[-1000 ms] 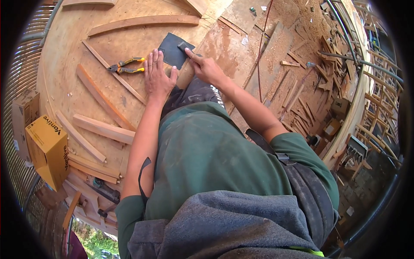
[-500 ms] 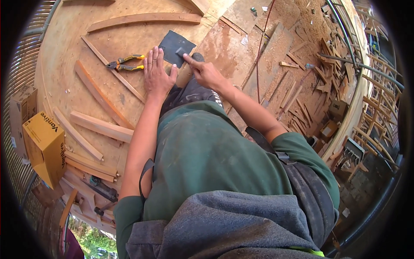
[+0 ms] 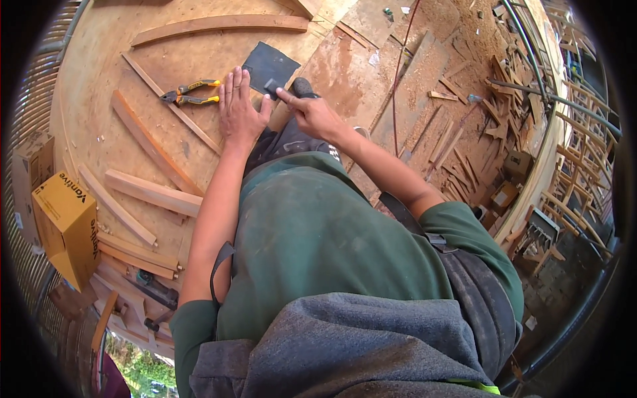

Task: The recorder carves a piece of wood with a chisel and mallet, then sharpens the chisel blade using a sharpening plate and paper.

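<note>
My left hand (image 3: 239, 106) lies flat on the wooden worktop (image 3: 106, 106), fingers spread, just left of a dark square sheet (image 3: 269, 66) that looks like sandpaper. My right hand (image 3: 312, 113) touches the near edge of that sheet, index finger and thumb pinching a small dark piece at its corner. Pliers with yellow and orange handles (image 3: 192, 93) lie on the worktop directly left of my left hand's fingertips.
Curved wooden slats (image 3: 219, 25) and straight strips (image 3: 151, 192) are scattered over the round worktop. A yellow cardboard box (image 3: 66, 225) sits at the left edge. Wood offcuts (image 3: 458, 139) and sawdust cover the floor on the right, beside stacked wooden frames (image 3: 584, 166).
Both hands have shifted slightly toward me and left in the picture. My right hand has moved from the sheet's middle to its near corner.
</note>
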